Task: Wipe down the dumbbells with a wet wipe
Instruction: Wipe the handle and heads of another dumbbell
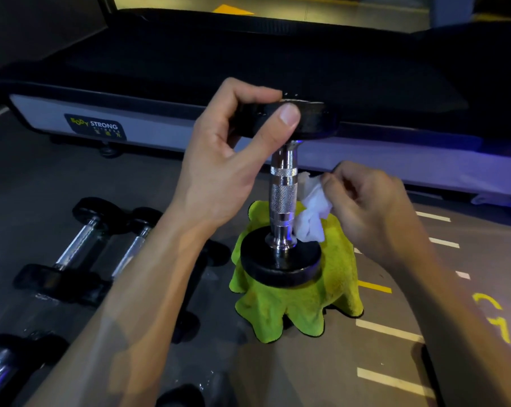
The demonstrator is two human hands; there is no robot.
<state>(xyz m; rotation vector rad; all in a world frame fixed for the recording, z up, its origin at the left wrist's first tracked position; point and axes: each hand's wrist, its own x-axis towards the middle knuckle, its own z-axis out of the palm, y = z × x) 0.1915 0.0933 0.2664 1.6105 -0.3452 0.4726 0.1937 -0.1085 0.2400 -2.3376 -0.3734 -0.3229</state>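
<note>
A dim gym floor (395,362) of grey rubber, painted with white and yellow lines, runs up to the low grey and black base of a treadmill (189,124) that bears a "BODY STRONG" label. On the floor in front of it lies a crumpled lime-green microfibre cloth (295,306), and on that cloth a dumbbell with black round end plates and a knurled chrome handle (282,195) stands upright on its lower plate.

The left hand (233,160) holds the dumbbell's upper plate at the rim: the thumb presses against the near edge and the curled fingers lie over the top, so its grip is closed round the plate.

The right hand (371,204) is just to the right of the handle. Its fingertips pinch a crumpled white wet wipe (313,212), which hangs down beside the lower half of the chrome handle and reaches almost to the lower plate; whether the wipe touches the metal cannot be told.

To the left, on the bare floor, two smaller dumbbells with black ends and chrome handles (101,248) lie side by side, partly hidden behind the left forearm. Another chrome-handled dumbbell (1,365) shows at the lower left corner.
</note>
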